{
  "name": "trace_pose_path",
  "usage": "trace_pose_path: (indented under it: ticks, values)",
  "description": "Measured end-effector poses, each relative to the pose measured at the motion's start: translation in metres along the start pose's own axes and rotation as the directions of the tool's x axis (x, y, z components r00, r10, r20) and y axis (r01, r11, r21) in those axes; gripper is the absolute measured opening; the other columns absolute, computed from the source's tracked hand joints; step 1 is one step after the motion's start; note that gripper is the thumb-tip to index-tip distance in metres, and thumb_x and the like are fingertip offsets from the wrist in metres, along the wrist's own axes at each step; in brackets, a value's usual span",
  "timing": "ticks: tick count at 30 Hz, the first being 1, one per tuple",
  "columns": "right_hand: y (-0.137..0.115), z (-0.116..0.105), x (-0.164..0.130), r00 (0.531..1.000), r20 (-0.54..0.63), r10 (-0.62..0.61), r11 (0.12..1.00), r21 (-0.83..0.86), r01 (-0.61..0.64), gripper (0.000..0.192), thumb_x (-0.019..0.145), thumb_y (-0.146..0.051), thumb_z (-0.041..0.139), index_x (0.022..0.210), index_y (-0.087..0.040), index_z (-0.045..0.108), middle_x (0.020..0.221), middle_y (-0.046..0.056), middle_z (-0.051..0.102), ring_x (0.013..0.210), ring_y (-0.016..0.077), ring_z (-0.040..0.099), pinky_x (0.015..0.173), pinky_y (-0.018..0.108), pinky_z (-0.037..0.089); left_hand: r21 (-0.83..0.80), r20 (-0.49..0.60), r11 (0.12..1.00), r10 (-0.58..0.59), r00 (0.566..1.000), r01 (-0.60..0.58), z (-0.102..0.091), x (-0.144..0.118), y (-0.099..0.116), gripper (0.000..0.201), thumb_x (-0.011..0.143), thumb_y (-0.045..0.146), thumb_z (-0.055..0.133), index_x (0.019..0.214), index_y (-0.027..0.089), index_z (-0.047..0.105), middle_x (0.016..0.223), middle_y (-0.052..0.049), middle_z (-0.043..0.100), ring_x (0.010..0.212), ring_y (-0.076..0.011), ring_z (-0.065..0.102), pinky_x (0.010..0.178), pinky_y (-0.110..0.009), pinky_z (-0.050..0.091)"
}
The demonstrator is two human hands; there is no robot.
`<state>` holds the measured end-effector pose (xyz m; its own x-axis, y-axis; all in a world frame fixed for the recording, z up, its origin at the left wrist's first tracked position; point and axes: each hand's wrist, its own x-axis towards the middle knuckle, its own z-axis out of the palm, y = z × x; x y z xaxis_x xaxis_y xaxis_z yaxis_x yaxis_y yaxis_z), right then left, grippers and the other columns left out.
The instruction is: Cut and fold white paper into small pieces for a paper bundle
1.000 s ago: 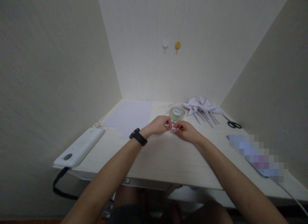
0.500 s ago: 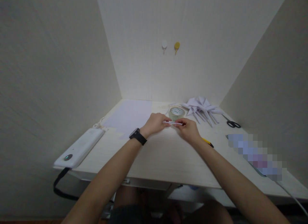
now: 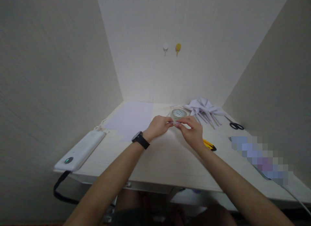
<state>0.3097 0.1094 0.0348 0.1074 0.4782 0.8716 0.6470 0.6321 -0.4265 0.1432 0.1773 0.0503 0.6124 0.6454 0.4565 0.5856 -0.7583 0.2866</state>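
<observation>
My left hand (image 3: pixel 159 126) and my right hand (image 3: pixel 192 131) meet over the middle of the pale desk (image 3: pixel 167 158). Both pinch a thin white rolled strip of paper (image 3: pixel 174 123) between their fingertips, held level just above the desk. A black watch sits on my left wrist (image 3: pixel 140 140). Right behind the hands stands a roll of clear tape (image 3: pixel 178 113). A yellow and black utility knife (image 3: pixel 209 145) lies on the desk beside my right wrist.
A white paper sheet (image 3: pixel 132 118) lies at the back left. Folded white paper pieces (image 3: pixel 204 108) are heaped at the back right, with black scissors (image 3: pixel 235 124) beyond them. A white device with a black cord (image 3: pixel 79 150) rests on the left edge. Walls close in on three sides.
Both hands have shifted slightly away from me toward the tape roll, still working the paper strip. My right wrist lifted clear of the yellow knife, which now shows fully.
</observation>
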Motion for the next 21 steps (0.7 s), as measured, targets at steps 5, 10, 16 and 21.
trace_pose_path:
  ticks: [5,10,16,21]
  values:
    - [-0.006,-0.001,0.001,0.995,-0.002,-0.104,0.994,-0.011,0.104,0.004,0.084,-0.025,0.07,0.081,-0.026,0.073,0.078,0.003,0.073,0.078,0.0202,0.066,0.076,0.037,0.052,-0.108,-0.11,0.981,0.15,0.983,-0.162,0.004,-0.002,0.008,0.021,0.089,0.025,0.062,0.106,0.022,0.074,0.104,-0.005,0.076,0.1,-0.02,0.07,0.089,-0.03,0.05]
    - [-0.005,-0.001,-0.001,0.997,0.028,-0.066,0.997,-0.035,0.067,0.007,0.084,-0.024,0.068,0.081,-0.025,0.073,0.079,0.004,0.075,0.079,0.0207,0.067,0.077,0.037,0.053,-0.145,-0.152,0.977,0.136,0.979,-0.159,0.008,-0.003,0.013,0.022,0.088,0.017,0.058,0.101,0.02,0.075,0.099,-0.006,0.077,0.092,-0.0186,0.072,0.082,-0.027,0.052]
    - [-0.008,-0.001,-0.001,0.991,0.095,0.099,0.992,-0.089,-0.09,0.012,0.084,-0.026,0.067,0.075,-0.026,0.074,0.08,0.004,0.076,0.082,0.0222,0.068,0.08,0.037,0.054,-0.179,-0.059,0.98,0.078,0.995,-0.087,0.006,-0.002,0.013,0.02,0.091,0.021,0.058,0.098,0.02,0.077,0.097,-0.005,0.077,0.089,-0.0181,0.072,0.079,-0.025,0.05]
    - [-0.006,-0.001,-0.001,0.989,0.093,0.113,0.991,-0.088,-0.105,0.01,0.082,-0.028,0.068,0.074,-0.026,0.074,0.08,0.005,0.076,0.081,0.0225,0.068,0.08,0.037,0.054,-0.187,-0.017,0.979,0.084,0.996,-0.086,0.004,-0.001,0.012,0.021,0.092,0.022,0.058,0.101,0.022,0.077,0.097,-0.005,0.077,0.088,-0.0173,0.071,0.078,-0.024,0.049]
